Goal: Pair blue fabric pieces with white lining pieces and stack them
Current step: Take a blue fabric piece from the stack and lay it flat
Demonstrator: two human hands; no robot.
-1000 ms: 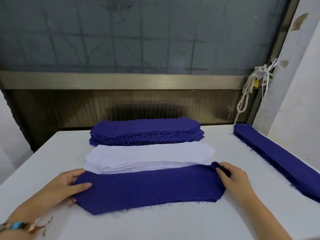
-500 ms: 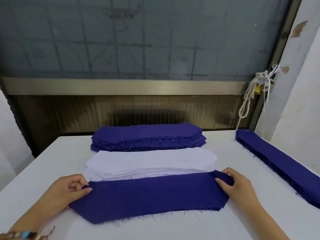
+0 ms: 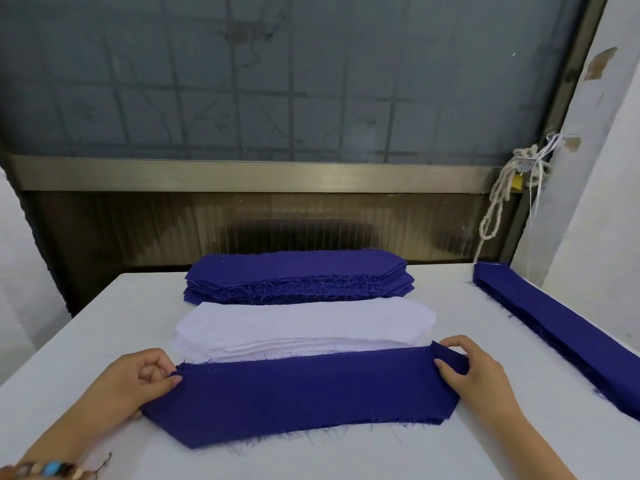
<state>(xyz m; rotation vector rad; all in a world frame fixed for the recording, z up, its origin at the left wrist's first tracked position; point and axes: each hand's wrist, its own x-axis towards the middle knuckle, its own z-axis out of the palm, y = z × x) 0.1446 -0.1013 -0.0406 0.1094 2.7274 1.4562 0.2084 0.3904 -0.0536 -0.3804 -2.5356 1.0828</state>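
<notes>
- The left hand is closed on the left end of a blue cloth piece: the edge is pinched between the thumb on top and the curled fingers.
- A beaded bracelet is worn on the left wrist, at the bottom edge of the view.
- The right hand is clamped on the right end of the same piece, with the thumb laid on top and the fingers curled over the far corner, which is slightly lifted.
- The blue cloth piece is held stretched flat between both hands on the white table, nearest the person; its cut edges are frayed.
- Just behind it, touching its far edge, a stack of white lining pieces is laid.
- Behind that, near the table's far edge, a stack of blue pieces of like shape is set.
- Well apart, along the right side of the table, a pile of long blue strips is laid.
- A knotted white cord is hung at the right end of the window frame; a pale tag and a yellow bit are tied in with it, and any writing there is too small to be read.
</notes>
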